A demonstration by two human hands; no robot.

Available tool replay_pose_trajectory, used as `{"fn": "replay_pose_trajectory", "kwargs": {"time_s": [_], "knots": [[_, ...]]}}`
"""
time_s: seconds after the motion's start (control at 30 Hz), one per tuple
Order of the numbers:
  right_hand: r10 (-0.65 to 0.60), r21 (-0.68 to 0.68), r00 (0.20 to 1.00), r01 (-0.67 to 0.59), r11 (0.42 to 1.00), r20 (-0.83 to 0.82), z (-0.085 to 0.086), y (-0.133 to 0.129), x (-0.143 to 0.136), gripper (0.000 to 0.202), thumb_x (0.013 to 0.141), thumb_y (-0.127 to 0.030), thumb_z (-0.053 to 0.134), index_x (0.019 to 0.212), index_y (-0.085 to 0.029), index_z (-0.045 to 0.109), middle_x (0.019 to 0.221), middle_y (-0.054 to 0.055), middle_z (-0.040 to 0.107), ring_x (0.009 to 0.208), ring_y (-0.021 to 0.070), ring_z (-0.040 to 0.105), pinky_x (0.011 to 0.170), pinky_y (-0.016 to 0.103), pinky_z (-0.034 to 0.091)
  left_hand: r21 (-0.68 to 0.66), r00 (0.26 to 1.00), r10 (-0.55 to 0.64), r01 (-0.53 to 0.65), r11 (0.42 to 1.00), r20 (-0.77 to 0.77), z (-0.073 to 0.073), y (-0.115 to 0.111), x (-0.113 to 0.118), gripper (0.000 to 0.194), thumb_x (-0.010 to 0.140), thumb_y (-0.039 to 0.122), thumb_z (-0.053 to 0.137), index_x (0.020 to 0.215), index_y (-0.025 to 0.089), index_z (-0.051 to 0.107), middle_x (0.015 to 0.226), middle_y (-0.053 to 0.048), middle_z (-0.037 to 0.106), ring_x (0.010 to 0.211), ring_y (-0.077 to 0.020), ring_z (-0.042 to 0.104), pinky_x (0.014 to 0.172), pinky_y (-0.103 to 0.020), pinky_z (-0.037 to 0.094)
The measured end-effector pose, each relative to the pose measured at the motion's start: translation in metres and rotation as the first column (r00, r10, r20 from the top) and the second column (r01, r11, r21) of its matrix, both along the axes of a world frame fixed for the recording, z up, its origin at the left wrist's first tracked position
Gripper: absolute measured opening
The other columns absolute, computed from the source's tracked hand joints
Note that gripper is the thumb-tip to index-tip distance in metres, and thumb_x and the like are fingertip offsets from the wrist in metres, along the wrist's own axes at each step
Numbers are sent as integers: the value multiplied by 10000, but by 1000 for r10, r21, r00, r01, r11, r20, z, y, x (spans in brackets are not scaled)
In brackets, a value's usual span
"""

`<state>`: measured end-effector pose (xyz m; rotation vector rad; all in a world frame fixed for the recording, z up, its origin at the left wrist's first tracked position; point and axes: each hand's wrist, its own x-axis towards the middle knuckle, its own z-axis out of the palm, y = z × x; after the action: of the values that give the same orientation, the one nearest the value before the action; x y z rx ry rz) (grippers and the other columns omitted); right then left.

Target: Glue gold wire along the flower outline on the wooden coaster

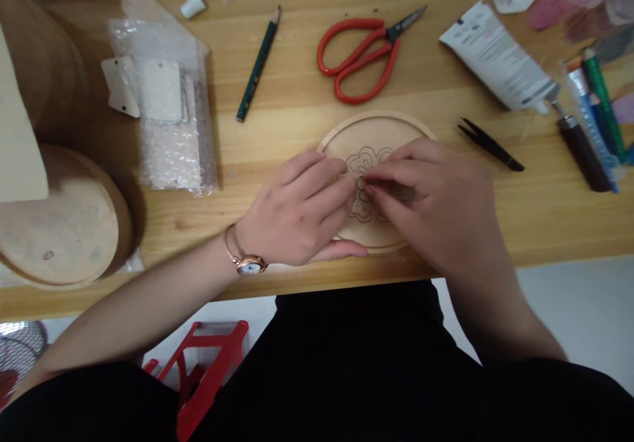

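Note:
A round wooden plate (341, 133) with a raised rim lies near the table's front edge, a flower outline drawn on its face. My left hand (302, 207) rests over the plate's left side. Its fingers bend towards the drawing, while the thumb stretches apart along the near rim; I see nothing held in it. Over the flower's middle and right side, my right hand (436, 197) has thumb and fingertips pinched together. Whatever is between them is too small or hidden to make out. The fingertips of both hands are close together, covering part of the drawing.
Beyond the plate lie red-handled scissors (366, 59) and a green pencil (258, 65). To the right are black tweezers (490, 143), a white tube (500, 59) and a dark-handled tool (584, 151). Clear plastic packaging (178, 118) and a round wooden box (64, 217) stand left.

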<state>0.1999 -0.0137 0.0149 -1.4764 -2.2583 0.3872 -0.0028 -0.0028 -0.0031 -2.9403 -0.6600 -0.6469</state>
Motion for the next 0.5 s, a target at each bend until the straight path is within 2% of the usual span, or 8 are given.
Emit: {"fn": "replay_pose_trajectory", "kwargs": {"time_s": [0.37, 0.5], "knots": [[-11, -5, 998, 11, 1000, 57, 0, -1, 2, 85, 833, -218, 665, 854, -206, 746, 818, 14, 680, 787, 168, 629, 675, 281, 480, -50, 1000, -23, 23, 998, 6, -1, -1, -1, 558, 963, 577, 412, 1016, 78, 656, 1095, -126, 674, 1081, -274, 620, 970, -425, 501], [-20, -6, 998, 20, 1000, 54, 1, -3, 1, 88, 834, -208, 661, 856, -201, 746, 814, 19, 678, 788, 166, 621, 678, 282, 472, -41, 1000, -13, 13, 999, -6, -2, -1, 0, 560, 971, 577, 391, 1048, 88, 652, 1114, -108, 681, 1081, -272, 630, 968, -419, 513]]}}
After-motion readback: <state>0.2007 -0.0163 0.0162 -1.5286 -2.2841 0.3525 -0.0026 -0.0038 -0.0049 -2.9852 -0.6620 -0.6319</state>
